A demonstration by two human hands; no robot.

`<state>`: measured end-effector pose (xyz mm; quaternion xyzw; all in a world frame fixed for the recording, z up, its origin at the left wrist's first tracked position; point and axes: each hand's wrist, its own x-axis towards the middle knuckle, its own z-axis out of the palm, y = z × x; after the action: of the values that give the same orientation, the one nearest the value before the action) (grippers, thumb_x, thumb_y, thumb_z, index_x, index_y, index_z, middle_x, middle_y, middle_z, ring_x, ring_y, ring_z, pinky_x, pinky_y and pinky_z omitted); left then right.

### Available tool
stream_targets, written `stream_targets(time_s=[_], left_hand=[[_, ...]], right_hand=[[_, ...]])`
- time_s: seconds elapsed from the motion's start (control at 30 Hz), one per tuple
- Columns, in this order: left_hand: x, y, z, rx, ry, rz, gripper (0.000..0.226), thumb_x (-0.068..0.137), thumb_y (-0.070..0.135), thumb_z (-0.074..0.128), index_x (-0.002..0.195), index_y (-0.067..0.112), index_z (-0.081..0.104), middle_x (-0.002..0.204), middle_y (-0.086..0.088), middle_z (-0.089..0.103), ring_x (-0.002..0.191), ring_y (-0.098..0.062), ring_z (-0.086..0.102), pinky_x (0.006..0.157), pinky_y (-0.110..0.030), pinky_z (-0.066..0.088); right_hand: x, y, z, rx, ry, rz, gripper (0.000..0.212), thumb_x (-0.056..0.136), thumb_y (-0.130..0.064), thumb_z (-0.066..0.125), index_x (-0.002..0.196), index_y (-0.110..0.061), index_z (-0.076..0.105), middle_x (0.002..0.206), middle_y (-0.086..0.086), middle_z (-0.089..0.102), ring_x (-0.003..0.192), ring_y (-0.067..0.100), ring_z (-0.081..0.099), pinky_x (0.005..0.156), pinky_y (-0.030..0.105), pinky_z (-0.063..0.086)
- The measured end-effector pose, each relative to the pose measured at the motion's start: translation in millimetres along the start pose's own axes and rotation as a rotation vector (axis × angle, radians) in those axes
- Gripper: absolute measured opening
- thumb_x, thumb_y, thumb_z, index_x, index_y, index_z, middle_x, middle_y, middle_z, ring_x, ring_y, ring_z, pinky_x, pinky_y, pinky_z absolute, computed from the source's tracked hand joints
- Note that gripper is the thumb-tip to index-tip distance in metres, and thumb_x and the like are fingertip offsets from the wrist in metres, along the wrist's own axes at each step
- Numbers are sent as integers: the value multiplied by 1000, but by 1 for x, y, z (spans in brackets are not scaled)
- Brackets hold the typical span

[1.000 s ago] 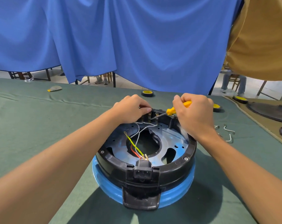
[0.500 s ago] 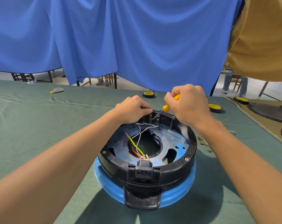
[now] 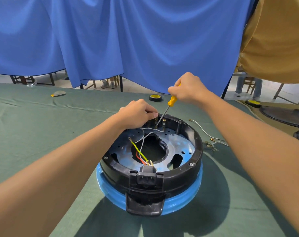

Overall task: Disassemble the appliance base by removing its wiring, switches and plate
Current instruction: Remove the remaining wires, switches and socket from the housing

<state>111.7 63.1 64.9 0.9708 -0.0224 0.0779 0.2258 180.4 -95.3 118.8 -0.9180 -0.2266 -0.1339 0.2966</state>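
**A:** What is happening at the appliance base (image 3: 197, 151)?

**B:** It sits upside down on the green-clothed surface (image 3: 42, 127), black rim uppermost. Starting at the left, the left grip (image 3: 138, 115) curls over the switch terminals (image 3: 156, 120) at the far rim. I cannot tell whether it pinches a wire or only braces. Next, a yellow screwdriver (image 3: 172, 101) slants down with its tip among those terminals. The right grip (image 3: 188, 90) is clenched round its handle.

**A:** How should this step be done well?

**B:** In my judgement, lever each connector off gently. Keep the tip on brass, not insulation. Steady the block with the other hand, fingers out of the tool's path in case it skids.

**A:** And the count?

**B:** There are two hands, one screwdriver and one base. Inside the base are one yellow-green wire (image 3: 138, 149), one red wire (image 3: 138, 157) and at least two white wires (image 3: 151, 129). There is one power socket (image 3: 146, 178) at the near rim and one metal plate (image 3: 181, 144). Behind the base lies one tape roll (image 3: 155, 97). On the right, loose leads (image 3: 207, 134) lie beside the base, their number unclear.
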Motion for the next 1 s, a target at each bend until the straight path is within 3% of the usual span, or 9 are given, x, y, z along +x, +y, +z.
stream_targets(time_s=[0.13,0.23,0.3,0.43,0.53,0.67,0.8,0.93,1.0], left_hand=[[0,1,-2,3,1,1,28,99,35,50,123,30,66,124,5,65,114,-21,57,100,-48,44],[0,0,-2,6,8,-1,28,99,35,50,122,31,66,122,6,66,114,-21,57,99,-47,44],[0,-1,-2,11,13,-4,29,99,36,49,123,31,66,123,7,65,113,-20,57,98,-47,45],[0,0,-1,18,13,-1,29,99,37,49,122,32,66,122,7,66,113,-20,57,97,-47,46],[0,0,0,19,12,1,29,99,37,49,122,31,66,120,6,67,111,-20,58,97,-47,46],[0,0,1,21,16,6,28,99,36,50,121,32,66,117,5,67,111,-21,57,98,-47,45],[-1,0,0,26,29,8,26,98,35,52,119,33,68,119,4,66,117,-23,54,101,-48,42],[0,1,-1,15,33,1,26,98,35,52,119,33,68,118,3,67,117,-23,55,101,-47,42],[0,1,0,14,30,1,27,99,35,51,120,32,67,118,4,67,116,-23,56,101,-47,42]], right_hand=[[1,-2,2,38,16,6,40,78,-11,55,48,-15,28,50,3,20,58,19,21,54,32,19],[-5,4,7,69,104,11,31,77,-13,55,51,-8,39,50,4,24,65,23,28,58,35,26],[-15,11,14,106,212,1,27,79,-18,57,57,-3,52,47,2,34,70,27,37,59,32,31],[-45,20,24,336,347,52,26,79,-39,71,72,-17,61,62,-4,57,72,20,52,58,29,39],[-59,19,25,493,295,45,40,82,-44,70,64,-9,63,56,0,66,49,6,44,55,27,37],[-65,19,23,592,180,71,52,85,-46,67,62,1,64,58,5,68,51,15,46,56,32,41],[-60,17,24,659,142,114,41,77,-38,75,60,-2,65,60,10,67,47,15,45,50,27,37],[-48,11,25,645,77,161,38,76,-30,74,74,6,64,53,-1,60,39,7,44,43,22,32],[-41,6,29,630,107,201,25,77,-24,67,69,-4,55,57,2,59,34,5,40,46,23,29]])
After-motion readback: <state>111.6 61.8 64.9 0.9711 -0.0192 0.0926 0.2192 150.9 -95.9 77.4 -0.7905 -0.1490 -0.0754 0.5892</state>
